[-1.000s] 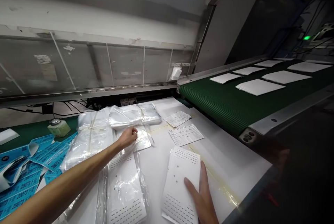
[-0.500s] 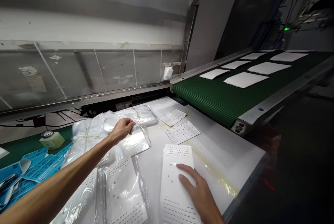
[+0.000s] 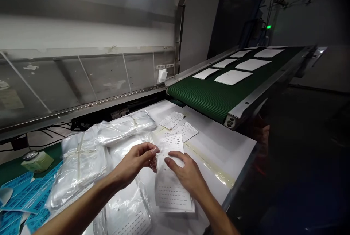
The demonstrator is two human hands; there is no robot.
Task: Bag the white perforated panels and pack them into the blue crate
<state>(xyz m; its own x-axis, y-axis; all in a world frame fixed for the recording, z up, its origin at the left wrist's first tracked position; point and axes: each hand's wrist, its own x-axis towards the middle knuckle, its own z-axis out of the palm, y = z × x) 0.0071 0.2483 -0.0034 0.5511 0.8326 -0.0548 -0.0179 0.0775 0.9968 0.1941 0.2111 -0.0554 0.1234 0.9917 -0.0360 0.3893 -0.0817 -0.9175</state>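
My left hand (image 3: 135, 162) pinches a clear plastic bag (image 3: 147, 156) by its edge, just above the white table (image 3: 218, 143). My right hand (image 3: 184, 171) rests on a stack of white perforated sheets (image 3: 171, 187), fingers curled at the stack's upper part, close to the bag's mouth. The two hands are almost touching. A bagged perforated sheet (image 3: 127, 213) lies to the left of the stack.
Bundles of clear bags (image 3: 82, 158) tied with bands lie at the left and behind (image 3: 125, 125). Two printed white cards (image 3: 177, 125) lie further back. A green conveyor belt (image 3: 207, 96) carries several white sheets (image 3: 232, 76). Blue labels (image 3: 24, 198) and a small bottle (image 3: 35, 158) sit at far left.
My left hand has come back from the bag bundle with a clear bag, towards my right hand. The right hand has lifted the top of the perforated stack. The view has turned right.
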